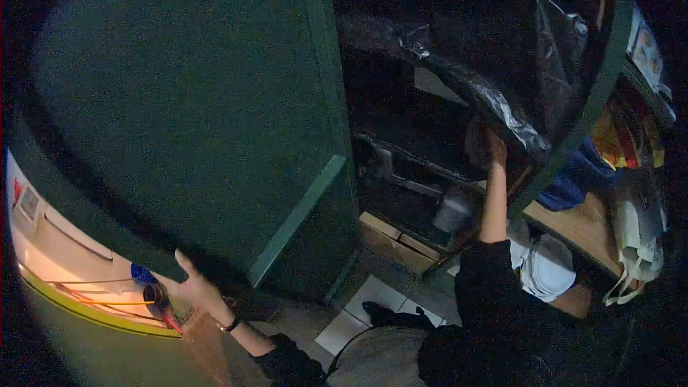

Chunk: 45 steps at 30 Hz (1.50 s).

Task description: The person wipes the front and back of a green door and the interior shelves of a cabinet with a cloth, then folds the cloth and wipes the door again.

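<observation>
My left hand (192,288) is at the lower left, thumb up and fingers apart, against the lower edge of a large dark green panel (193,115). A dark band circles that wrist. On the right, my right hand (494,147) reaches up under the edge of a shiny black plastic sheet (502,104) inside a dark open space. Its fingers are hidden by the plastic and shadow, so I cannot make out what they hold.
A wooden shelf (573,226) at the right bears blue cloth (584,175), with a pale bag (638,251) hanging beside it. White items (548,269) lie below. Light floor tiles (369,308) show at my feet. A lit surface (79,258) is at the far left.
</observation>
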{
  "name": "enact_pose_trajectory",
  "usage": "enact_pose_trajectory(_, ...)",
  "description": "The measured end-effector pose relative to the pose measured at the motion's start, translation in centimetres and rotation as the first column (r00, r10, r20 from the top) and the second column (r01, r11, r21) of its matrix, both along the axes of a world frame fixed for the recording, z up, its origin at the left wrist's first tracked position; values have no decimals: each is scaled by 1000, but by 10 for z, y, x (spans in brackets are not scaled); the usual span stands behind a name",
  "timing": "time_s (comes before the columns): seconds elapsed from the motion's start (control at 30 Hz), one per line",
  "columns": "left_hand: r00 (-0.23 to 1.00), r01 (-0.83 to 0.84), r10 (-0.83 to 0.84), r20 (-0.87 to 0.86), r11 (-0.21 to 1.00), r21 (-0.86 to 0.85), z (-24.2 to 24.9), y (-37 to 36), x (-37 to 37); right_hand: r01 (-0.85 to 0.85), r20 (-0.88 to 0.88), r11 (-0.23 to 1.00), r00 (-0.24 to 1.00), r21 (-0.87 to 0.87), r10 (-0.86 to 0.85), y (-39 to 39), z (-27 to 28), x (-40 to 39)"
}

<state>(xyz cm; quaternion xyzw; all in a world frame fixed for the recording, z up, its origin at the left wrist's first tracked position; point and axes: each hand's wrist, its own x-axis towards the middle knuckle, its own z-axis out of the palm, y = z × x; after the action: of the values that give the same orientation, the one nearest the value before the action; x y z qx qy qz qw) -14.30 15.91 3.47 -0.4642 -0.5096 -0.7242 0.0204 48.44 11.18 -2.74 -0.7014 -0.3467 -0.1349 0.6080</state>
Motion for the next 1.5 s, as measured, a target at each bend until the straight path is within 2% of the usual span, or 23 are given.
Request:
enact_pose_trajectory(0.1,994,-95,95,-52,995,11,-3,0,0,122,245,980,966,-156,-81,32,-16,14)
enact_pose_trajectory(0.27,955,-287,281,-97,957,-44,-13,4,-2,282,535,905,841,-317,-75,90,-57,16)
enact_pose_trajectory(0.33,968,-250,248,-33,965,-84,-17,5,-4,289,588,881,809,-374,-16,97,-66,8)
enact_pose_trajectory(0.4,978,-207,205,-29,968,-141,-26,5,-17,169,499,839,856,-517,135,95,-70,-6)
enact_pose_trajectory(0.47,982,-185,187,10,977,-105,-26,6,-16,-104,216,731,919,-675,331,82,-52,-31)
enact_pose_trajectory(0.5,984,-175,178,29,981,-88,-26,5,-14,-247,58,651,911,-718,409,71,-40,-49)
enact_pose_trajectory(0.6,933,-360,359,-27,932,-42,-8,1,13,6,250,580,906,-815,342,37,-22,-102)
enact_pose_trajectory(0.7,943,-328,331,19,939,-99,-12,1,6,104,373,572,848,-814,378,9,-3,-140)
enact_pose_trajectory(0.8,934,-357,357,-11,931,-75,-16,2,2,-141,233,573,816,-807,529,-5,-3,-134)
enact_pose_trajectory(0.9,953,-288,294,68,954,-89,-18,4,0,-305,113,629,838,-715,534,-3,32,-113)
enact_pose_trajectory(0.93,948,-312,316,40,947,-79,-18,4,1,-227,325,786,818,-575,474,1,44,-107)
enact_pose_trajectory(0.97,942,-334,336,13,940,-68,-17,5,3,-165,211,827,923,-538,321,0,56,-104)
enact_pose_trajectory(1.0,935,-356,355,-16,933,-57,-15,5,5,-126,198,872,949,-473,245,10,68,-94)
enact_pose_trajectory(1.1,920,-384,391,37,915,-120,-4,2,21,-119,217,923,954,-365,209,63,73,-39)
enact_pose_trajectory(1.17,941,-334,337,20,937,-102,-10,3,12,-151,213,911,945,-383,246,104,63,-13)
enact_pose_trajectory(1.3,955,-243,267,126,954,-176,3,-4,23,-250,151,818,914,-518,376,174,34,4)
enact_pose_trajectory(1.5,941,-337,337,-19,934,-122,-15,2,2,-420,-29,618,841,-665,540,220,-9,-15)
